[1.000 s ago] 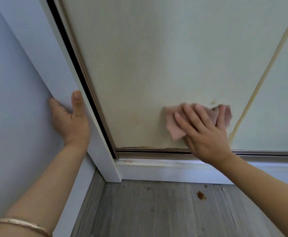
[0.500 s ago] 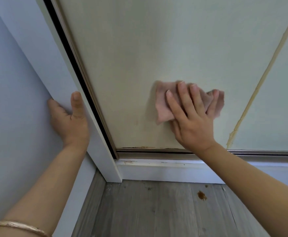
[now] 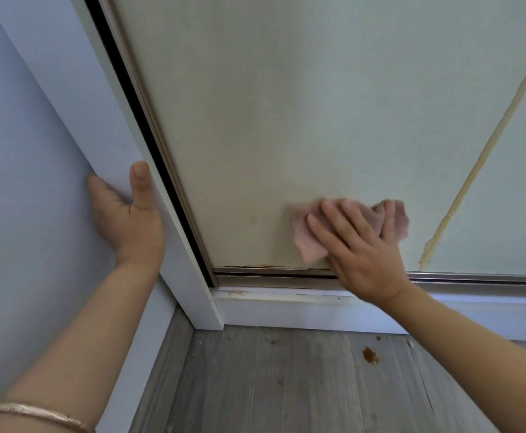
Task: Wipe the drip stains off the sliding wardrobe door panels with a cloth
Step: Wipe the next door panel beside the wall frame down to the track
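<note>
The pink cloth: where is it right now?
In the head view the pink cloth lies flat against the lower part of the wardrobe door panel, right of centre, pressed under the right hand just above the bottom track.

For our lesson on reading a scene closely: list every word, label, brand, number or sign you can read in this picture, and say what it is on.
There are none to read.
The door panel is plain, with only faint stains.
The pink cloth under the right hand is blurred and shows no print.
The bangle on the left arm shows no lettering.
The white frame, held by the left hand, and the grey floor carry only marks and spots.
</note>
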`<state>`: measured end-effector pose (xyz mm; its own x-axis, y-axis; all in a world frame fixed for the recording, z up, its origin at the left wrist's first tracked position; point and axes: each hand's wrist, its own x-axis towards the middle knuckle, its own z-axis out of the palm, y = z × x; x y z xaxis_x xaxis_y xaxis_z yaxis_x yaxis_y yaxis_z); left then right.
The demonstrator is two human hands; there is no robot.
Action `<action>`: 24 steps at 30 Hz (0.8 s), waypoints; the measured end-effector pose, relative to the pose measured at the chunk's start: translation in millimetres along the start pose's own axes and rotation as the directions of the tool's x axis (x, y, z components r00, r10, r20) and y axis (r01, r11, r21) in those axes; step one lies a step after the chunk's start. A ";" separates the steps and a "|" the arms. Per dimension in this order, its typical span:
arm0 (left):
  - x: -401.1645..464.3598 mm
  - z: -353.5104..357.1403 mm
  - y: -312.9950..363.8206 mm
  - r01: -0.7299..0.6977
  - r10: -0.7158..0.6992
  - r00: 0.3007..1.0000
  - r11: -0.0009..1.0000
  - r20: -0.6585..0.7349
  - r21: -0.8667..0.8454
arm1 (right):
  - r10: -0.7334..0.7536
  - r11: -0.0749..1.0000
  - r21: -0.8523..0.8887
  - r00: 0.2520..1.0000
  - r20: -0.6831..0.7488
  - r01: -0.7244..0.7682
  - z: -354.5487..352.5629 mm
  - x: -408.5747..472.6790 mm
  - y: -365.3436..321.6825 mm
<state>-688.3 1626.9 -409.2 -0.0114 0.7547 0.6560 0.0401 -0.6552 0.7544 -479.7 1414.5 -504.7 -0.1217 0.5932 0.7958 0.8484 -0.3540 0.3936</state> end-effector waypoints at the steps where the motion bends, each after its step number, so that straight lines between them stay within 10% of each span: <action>1: -0.7 0.1 0.4 -0.002 0.002 1.000 1.000 0.000 0.005 | -0.064 0.998 -0.003 0.996 0.062 0.064 1.8 -17.9 0.0; 14: -0.9 5.7 3.1 -0.028 0.028 0.999 1.000 -0.016 -0.001 | 0.099 0.987 0.136 0.989 -0.113 -0.083 8.1 75.1 -53.7; 20: -3.8 0.6 7.6 -0.035 0.035 0.999 0.999 0.001 0.025 | -0.215 0.976 0.084 0.961 0.174 0.203 15.4 2.0 -58.5; 24: -3.8 3.9 9.5 -0.034 0.034 0.999 0.999 -0.003 0.003 | -0.114 0.992 0.072 0.987 0.109 0.107 7.0 23.4 -48.7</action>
<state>-684.0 1618.0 -404.5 -0.0130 0.7320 0.6812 0.0436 -0.6802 0.7317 -520.3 1450.7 -508.5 -0.1612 0.7049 0.6907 0.8653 -0.2357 0.4424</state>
